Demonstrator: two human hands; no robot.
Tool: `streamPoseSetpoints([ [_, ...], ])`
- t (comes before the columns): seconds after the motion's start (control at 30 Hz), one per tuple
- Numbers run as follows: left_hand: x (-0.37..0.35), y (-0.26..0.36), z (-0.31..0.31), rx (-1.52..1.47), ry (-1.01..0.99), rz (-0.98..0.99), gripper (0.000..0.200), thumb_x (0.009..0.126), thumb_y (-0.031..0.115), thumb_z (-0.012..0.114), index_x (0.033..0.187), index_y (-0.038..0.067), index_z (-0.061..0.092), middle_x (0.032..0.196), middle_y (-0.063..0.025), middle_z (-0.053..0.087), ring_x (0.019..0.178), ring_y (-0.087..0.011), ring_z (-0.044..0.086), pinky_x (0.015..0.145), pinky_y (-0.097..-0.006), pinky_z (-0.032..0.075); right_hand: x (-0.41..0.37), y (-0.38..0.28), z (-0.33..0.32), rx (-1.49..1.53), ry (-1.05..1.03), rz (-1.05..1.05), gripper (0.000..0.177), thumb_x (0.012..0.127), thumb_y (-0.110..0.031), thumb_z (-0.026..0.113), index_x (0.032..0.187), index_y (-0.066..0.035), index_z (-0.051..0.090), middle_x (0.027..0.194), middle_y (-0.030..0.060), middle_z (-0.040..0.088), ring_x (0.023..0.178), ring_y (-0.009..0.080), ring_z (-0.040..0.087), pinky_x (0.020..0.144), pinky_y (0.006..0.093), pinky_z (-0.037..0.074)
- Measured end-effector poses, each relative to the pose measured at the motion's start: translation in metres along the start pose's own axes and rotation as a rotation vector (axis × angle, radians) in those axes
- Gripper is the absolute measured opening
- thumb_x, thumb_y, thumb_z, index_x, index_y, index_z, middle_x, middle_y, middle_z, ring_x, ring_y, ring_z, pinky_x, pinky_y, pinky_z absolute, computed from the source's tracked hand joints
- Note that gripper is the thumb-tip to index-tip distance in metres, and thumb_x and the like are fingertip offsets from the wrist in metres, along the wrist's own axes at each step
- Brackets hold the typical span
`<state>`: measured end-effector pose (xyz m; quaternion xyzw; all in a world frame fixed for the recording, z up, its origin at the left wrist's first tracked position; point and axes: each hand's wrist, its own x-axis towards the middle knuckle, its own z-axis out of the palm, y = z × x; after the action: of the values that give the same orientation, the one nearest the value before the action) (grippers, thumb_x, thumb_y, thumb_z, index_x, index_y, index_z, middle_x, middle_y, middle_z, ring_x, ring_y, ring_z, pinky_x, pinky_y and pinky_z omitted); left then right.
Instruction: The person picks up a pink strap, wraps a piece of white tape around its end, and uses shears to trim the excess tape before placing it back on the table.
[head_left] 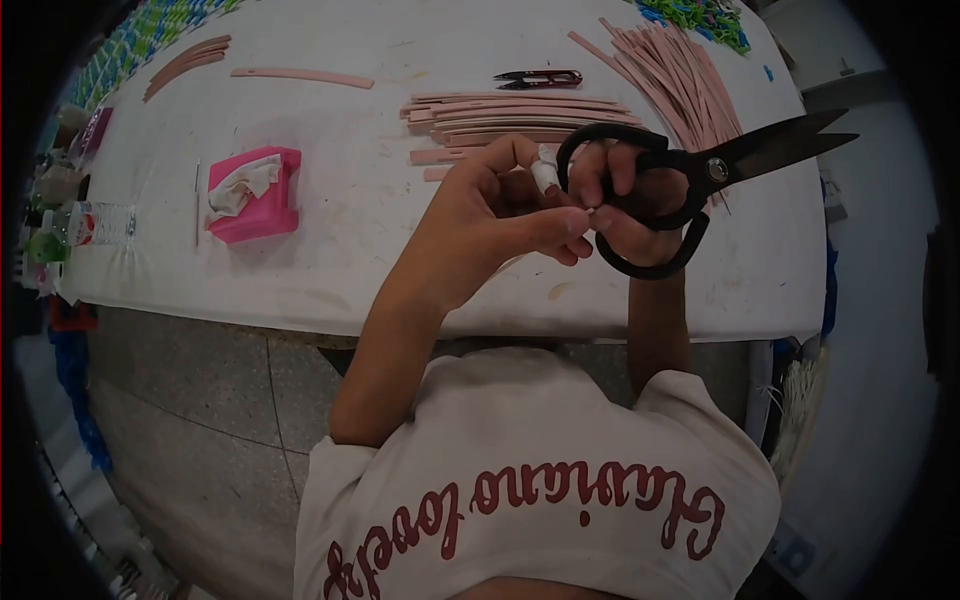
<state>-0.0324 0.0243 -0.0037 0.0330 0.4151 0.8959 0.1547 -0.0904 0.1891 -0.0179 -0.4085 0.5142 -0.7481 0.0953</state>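
My right hand has black-handled scissors hooked in its fingers, the blades parted a little and pointing right. My left hand is closed in a pinch right beside the fingertips of my right hand. Something tiny and pale seems to sit between the two hands, too small to name. White tape is wrapped round a finger of my left hand. Behind the hands lies a stack of flat pink strips, partly hidden by my hands and the scissors.
Small thread snips lie above the stack. A fanned bundle of pink strips is at the back right. To the left are a pink tissue box, a single pink strip, several curved strips and a plastic bottle.
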Motion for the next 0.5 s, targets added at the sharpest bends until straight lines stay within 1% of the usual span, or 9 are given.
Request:
streamPoseSetpoints([
  [0.07,-0.001,-0.001,-0.002,-0.005,-0.032,-0.025,0.027,0.071,-0.002,0.064,0.09,0.003,0.045,0.078,-0.0137,0.06,0.067,-0.022,0.063,0.058,-0.0307,0.052,0.001,-0.002,-0.002,0.039,0.002,-0.02,0.025,0.064,0.006,0.053,0.079,-0.007,0.037,0.076,0.0081,0.049,0.065,0.0119,0.047,0.054,0.0225,0.041],
  [0.1,-0.002,-0.001,-0.003,-0.006,-0.031,-0.025,0.027,0.071,-0.002,0.064,0.09,0.003,0.045,0.078,-0.0137,0.06,0.067,-0.022,0.063,0.058,-0.0307,0.052,0.002,-0.004,-0.003,0.077,0.006,-0.04,0.026,0.065,0.006,0.054,0.081,-0.007,0.037,0.076,0.0082,0.049,0.064,0.0118,0.048,0.054,0.0218,0.041],
  [0.13,-0.002,-0.002,-0.003,0.001,-0.034,-0.028,0.026,0.071,-0.002,0.064,0.088,0.003,0.045,0.078,-0.0138,0.06,0.066,-0.0215,0.063,0.058,-0.0304,0.052,0.002,-0.005,-0.006,0.078,0.006,-0.038,0.026,0.065,0.006,0.054,0.081,-0.007,0.037,0.076,0.0082,0.049,0.064,0.0118,0.048,0.054,0.0218,0.041],
  [0.23,-0.002,-0.004,-0.004,0.001,-0.05,-0.039,0.023,0.072,-0.002,0.063,0.085,0.004,0.045,0.079,-0.0139,0.06,0.066,-0.0209,0.062,0.058,-0.0301,0.052,0.003,-0.009,-0.016,0.152,0.01,-0.091,0.026,0.071,0.005,0.056,0.083,-0.007,0.036,0.075,0.0094,0.048,0.056,0.0098,0.046,0.046,0.0193,0.037],
  [0.33,-0.001,-0.007,-0.006,-0.023,-0.079,-0.073,0.021,0.073,-0.002,0.061,0.086,0.004,0.045,0.08,-0.0139,0.06,0.066,-0.0209,0.062,0.058,-0.0302,0.051,0.006,-0.016,-0.022,0.136,-0.008,-0.124,0.025,0.072,0.006,0.054,0.083,-0.007,0.036,0.075,0.0099,0.048,0.054,0.0094,0.045,0.044,0.0187,0.036],
  [0.4,0.001,-0.008,-0.003,-0.04,-0.097,-0.1,0.02,0.074,-0.003,0.06,0.087,0.004,0.045,0.081,-0.014,0.06,0.067,-0.021,0.062,0.058,-0.0303,0.051,0.004,-0.018,-0.025,0.128,-0.016,-0.102,0.025,0.071,0.006,0.054,0.083,-0.007,0.036,0.075,0.0096,0.048,0.055,0.0099,0.045,0.046,0.0192,0.038],
  [0.47,0.002,-0.004,0.005,-0.058,-0.077,-0.076,0.026,0.074,0.002,0.065,0.09,0.003,0.045,0.083,-0.0132,0.061,0.07,-0.0205,0.062,0.06,-0.0289,0.052,0.003,-0.019,-0.024,0.119,-0.024,-0.08,0.026,0.069,0.007,0.053,0.083,-0.007,0.036,0.075,0.0094,0.048,0.057,0.0104,0.045,0.048,0.0197,0.039],
  [0.5,0.003,-0.003,0.008,-0.059,-0.078,-0.075,0.026,0.074,0.002,0.065,0.09,0.003,0.045,0.083,-0.0132,0.061,0.07,-0.0205,0.062,0.06,-0.0289,0.052,0.002,-0.019,-0.02,0.051,-0.023,-0.068,0.026,0.067,0.007,0.052,0.083,-0.007,0.036,0.076,0.009,0.048,0.059,0.011,0.045,0.051,0.0211,0.04],
])
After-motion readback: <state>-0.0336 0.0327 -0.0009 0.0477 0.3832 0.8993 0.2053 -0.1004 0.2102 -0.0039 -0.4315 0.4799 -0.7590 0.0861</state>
